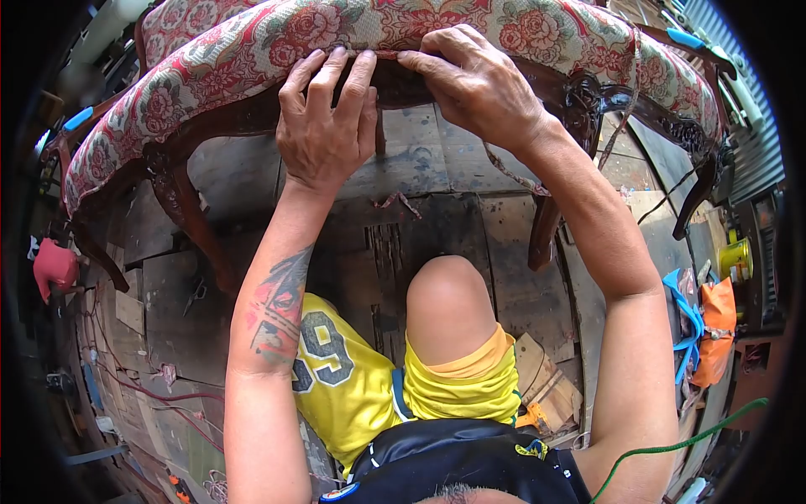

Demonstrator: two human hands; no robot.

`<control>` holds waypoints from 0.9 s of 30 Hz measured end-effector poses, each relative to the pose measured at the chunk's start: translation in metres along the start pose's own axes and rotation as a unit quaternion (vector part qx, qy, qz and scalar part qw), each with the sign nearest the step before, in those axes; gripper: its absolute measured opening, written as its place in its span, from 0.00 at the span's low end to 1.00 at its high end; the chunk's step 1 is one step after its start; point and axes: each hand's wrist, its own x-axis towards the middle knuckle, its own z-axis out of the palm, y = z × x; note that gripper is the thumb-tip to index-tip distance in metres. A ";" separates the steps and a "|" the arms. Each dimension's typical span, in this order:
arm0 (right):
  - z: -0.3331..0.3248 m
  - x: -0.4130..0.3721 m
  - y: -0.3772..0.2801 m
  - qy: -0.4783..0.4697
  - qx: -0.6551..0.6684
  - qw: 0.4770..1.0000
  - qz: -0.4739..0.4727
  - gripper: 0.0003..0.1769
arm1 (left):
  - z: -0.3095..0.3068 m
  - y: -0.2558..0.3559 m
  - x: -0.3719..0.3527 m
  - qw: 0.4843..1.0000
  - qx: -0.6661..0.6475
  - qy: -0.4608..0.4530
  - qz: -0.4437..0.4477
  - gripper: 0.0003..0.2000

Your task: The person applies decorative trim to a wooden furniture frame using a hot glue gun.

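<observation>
A floral upholstered seat (243, 67) on a dark carved wooden frame (227, 118) spans the top of the view. My left hand (327, 118) lies with its fingers spread, the fingertips on the fabric's lower edge. To its right, my right hand (478, 84) has its thumb and index finger pinched at that same edge, on a thin strip of trim (384, 54). A loose length of patterned trim (508, 172) hangs below my right hand, and another runs down the front at the right.
Carved chair legs (546, 231) stand on the plank floor (437, 227). Scissors (195, 296) and a fabric scrap (396, 202) lie there. Orange and blue items (716, 328) and a yellow can (735, 260) are at the right. A person in red (55, 269) is far left.
</observation>
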 end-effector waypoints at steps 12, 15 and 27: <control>0.000 0.000 -0.004 0.008 -0.025 1.000 -0.008 0.25 | -0.003 0.005 0.002 1.000 0.018 -0.015 -0.004 0.18; 0.000 0.000 -0.004 0.007 -0.025 1.000 -0.007 0.25 | -0.003 0.006 0.003 1.000 0.022 -0.015 -0.004 0.18; 0.003 -0.002 -0.003 0.020 -0.014 1.000 0.003 0.24 | -0.003 0.008 0.004 1.000 0.021 -0.022 -0.009 0.18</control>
